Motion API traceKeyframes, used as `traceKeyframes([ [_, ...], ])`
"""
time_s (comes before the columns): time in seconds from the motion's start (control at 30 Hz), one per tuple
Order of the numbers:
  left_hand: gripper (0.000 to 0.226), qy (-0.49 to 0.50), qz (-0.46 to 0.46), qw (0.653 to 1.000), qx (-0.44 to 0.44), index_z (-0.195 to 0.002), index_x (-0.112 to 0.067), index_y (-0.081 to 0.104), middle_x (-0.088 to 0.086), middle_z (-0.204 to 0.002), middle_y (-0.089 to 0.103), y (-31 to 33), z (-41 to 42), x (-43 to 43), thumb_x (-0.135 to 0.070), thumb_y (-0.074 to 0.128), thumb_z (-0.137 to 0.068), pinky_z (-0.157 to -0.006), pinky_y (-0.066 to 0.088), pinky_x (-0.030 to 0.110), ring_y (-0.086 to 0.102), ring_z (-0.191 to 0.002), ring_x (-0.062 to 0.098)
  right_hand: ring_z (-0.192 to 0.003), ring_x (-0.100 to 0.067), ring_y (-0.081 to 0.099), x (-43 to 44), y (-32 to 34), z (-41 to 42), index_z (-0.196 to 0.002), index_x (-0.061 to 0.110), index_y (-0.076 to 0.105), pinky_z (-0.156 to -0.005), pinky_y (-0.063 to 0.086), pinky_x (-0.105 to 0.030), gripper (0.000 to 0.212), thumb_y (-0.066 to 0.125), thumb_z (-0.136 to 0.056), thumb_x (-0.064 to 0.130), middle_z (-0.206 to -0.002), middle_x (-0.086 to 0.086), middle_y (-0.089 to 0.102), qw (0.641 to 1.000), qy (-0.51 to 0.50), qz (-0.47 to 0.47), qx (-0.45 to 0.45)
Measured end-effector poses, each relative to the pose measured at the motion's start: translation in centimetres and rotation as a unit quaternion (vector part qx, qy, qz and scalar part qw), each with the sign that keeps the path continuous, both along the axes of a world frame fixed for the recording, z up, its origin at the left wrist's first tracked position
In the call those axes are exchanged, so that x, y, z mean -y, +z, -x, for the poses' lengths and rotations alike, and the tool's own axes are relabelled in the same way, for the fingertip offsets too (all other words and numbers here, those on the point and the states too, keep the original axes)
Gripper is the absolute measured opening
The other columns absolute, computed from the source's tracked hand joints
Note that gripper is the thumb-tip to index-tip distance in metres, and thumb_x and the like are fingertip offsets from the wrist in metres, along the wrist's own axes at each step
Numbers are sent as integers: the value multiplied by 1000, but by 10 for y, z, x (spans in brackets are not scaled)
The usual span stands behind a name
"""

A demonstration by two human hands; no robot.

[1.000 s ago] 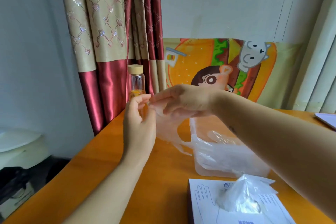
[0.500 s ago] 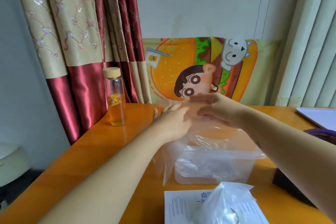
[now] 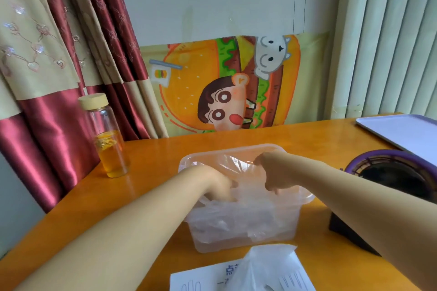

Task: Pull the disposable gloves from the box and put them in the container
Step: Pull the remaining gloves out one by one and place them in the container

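Observation:
A clear plastic container (image 3: 293, 224) stands mid-table with several thin transparent gloves piled inside. Both my hands reach down into it. A transparent glove (image 3: 238, 165) is stretched between them: my left hand (image 3: 217, 184) holds its left end low in the tub, and my right hand (image 3: 275, 172) pinches the other end with fingers curled downward. My left fingertips are partly hidden in the film. The white glove box (image 3: 201, 279) lies at the near edge, with another glove (image 3: 267, 264) sticking up out of its slot.
A glass bottle (image 3: 108, 139) with amber liquid and a cork-coloured lid stands left of the container near the curtain. At the right sit a purple-rimmed round object (image 3: 397, 172) on a dark base and a pale tray (image 3: 402, 132). A cartoon cloth hangs behind the table.
Both hands have come down with the glove, from in front of my chest to over the container and now into it. The view has tilted down and to the right.

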State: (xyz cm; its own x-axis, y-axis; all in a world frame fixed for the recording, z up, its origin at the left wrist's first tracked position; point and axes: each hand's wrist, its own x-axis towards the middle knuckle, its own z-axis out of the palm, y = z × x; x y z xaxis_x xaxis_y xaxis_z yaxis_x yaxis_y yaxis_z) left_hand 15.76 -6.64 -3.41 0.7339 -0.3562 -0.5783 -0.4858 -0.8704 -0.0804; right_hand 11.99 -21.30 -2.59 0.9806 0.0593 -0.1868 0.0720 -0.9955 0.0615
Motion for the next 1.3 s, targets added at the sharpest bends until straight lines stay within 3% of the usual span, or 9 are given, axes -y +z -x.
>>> traceKeyframes([
  [0.13, 71, -35, -72, 996, -26, -152, -26, 20, -1, -158, 22, -14, -7, 7, -46, 54, -93, -111, 33, 40, 30, -139, 26, -118, -26, 51, -5, -9, -6, -138, 5, 42, -101, 44, -32, 56, 62, -87, 15, -136, -11, 47, 996, 7, 62, -59],
  [0.27, 84, -30, -83, 996, -22, -155, -26, 12, 0, -160, 14, -23, -9, 7, -60, 52, -89, -113, 26, 44, 22, -144, 29, -83, -21, 51, -12, -3, -1, -131, 4, 48, -91, 46, -33, 46, 62, -88, 11, -136, -18, 39, 995, 1, 89, -46],
  [0.37, 84, -24, -82, 996, -21, -154, -31, 10, -1, -162, 7, -29, -12, 3, -61, 53, -88, -115, 21, 48, 14, -146, 30, -109, -26, 50, -13, -1, 0, -122, 12, 56, -87, 46, -32, 41, 69, -84, 20, -127, -11, 45, 992, 48, 103, 53],
  [0.47, 80, -30, -92, 995, -12, -155, -28, 11, 1, -161, 9, -28, -10, 4, -55, 51, -92, -114, 22, 47, 15, -146, 30, -113, -27, 52, -16, -7, -5, -123, 11, 57, -92, 47, -33, 47, 71, -83, 29, -124, -7, 53, 995, 56, 76, -45],
  [0.63, 58, -23, -89, 996, -12, -155, -21, 13, 5, -161, 12, -30, -5, 2, -33, 39, -103, -112, 26, 42, 21, -144, 31, -74, -23, 45, -13, -26, -6, -65, 9, 40, -72, 42, -29, 38, 62, -90, 26, -71, -1, 40, 984, 3, 93, -151],
  [0.9, 51, -46, -97, 994, -8, -149, -18, 34, 6, -153, 34, -19, 13, -9, -25, 48, -100, -107, 33, 38, 37, -136, 28, -89, -23, 46, -27, -3, 20, -121, 10, 53, -77, 38, -30, 36, 54, -93, 32, -92, -3, 48, 986, 39, 127, -104],
  [1.07, 49, -66, 118, 987, 91, -142, -26, 45, -2, -143, 49, -2, 24, -28, -19, 55, -95, -105, 39, 33, 48, -128, 22, -87, -19, 54, -25, 10, 40, -110, 11, 63, -81, 51, -31, 47, 64, -83, 49, -100, 2, 62, 996, 66, 63, 8],
  [1.2, 34, -49, 363, 909, 200, -128, -27, 58, -13, -119, 59, 19, 58, -53, -21, 57, -95, -94, 44, 20, 55, -106, 3, -77, -7, 56, -23, 28, 80, -103, 24, 69, -73, 50, -21, 21, 62, -88, 36, -88, 13, 62, 978, 127, -93, 137],
  [1.3, 23, -65, 482, 841, 238, -113, -27, 65, -16, -103, 62, 26, 102, -74, -16, 57, -95, -80, 43, 7, 56, -90, -4, -72, 7, 56, -16, 31, 117, -104, 28, 68, -68, 46, -7, 16, 63, -89, 28, -79, 22, 57, 968, 173, -150, 104],
])
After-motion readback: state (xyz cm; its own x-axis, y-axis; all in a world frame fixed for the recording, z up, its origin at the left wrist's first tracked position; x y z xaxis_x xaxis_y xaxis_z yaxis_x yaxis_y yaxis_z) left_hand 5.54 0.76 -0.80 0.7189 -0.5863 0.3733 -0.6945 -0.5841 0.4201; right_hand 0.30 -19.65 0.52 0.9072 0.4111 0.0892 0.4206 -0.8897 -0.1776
